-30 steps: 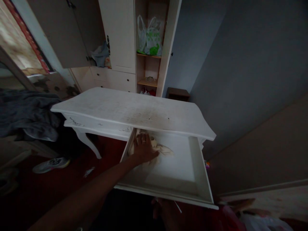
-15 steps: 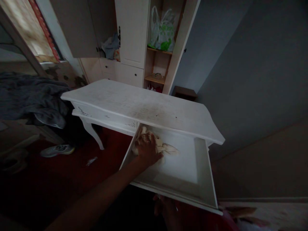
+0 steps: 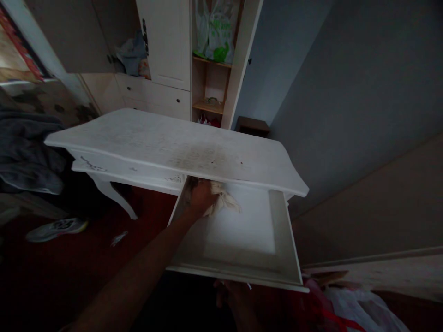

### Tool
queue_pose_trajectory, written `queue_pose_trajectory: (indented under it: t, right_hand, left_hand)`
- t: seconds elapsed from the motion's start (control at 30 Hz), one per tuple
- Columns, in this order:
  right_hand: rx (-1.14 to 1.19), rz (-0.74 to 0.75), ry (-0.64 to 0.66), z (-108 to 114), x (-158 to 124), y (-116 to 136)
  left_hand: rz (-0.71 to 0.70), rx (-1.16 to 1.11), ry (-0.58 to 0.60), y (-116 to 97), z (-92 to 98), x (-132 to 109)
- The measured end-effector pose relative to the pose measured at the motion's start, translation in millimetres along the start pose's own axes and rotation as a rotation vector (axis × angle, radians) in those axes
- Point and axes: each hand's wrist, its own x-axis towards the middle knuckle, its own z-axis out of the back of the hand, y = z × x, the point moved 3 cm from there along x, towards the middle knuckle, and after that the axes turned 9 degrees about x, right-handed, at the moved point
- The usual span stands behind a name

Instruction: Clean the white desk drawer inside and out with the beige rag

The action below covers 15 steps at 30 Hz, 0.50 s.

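One beige cloth [image 3: 226, 202] lies bunched in the left grip [image 3: 202, 195], fingers curled over it, at eleven o'clock inside the pulled-out drawer [image 3: 239, 231]; its loose folds spread from the grip toward four o'clock. The drawer juts at five o'clock from the white counter [image 3: 145, 133]. Below its front edge is the right grip [image 3: 231, 294], too dark to tell wide from narrow

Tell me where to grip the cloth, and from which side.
Likely best: pinch the cloth by its loose right end, coming from above and the right; that end spreads over the drawer floor, while the left hand covers the other side.
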Motion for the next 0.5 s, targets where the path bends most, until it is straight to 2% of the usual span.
queue_pose_trajectory:
  t: [0.17, 0.3, 0.4, 0.5]
  right_hand:
    - [-0.076, 0.016, 0.047, 0, -5, 2]
    - [-0.073, 0.019, 0.056, 1, -8, 2]
    - [-0.064, 0.022, 0.060, 1, -9, 3]
    - [-0.057, 0.023, 0.057, 0, -11, 2]
  left_hand:
    - [0.227, -0.233, -0.215, 9, -9.2, 6]
    - [0.374, -0.280, -0.350, -6, -19.8, 7]
    - [0.505, -0.270, -0.373, -26, -25.0, 7]
    - [0.560, -0.250, -0.310, -51, -28.3, 6]
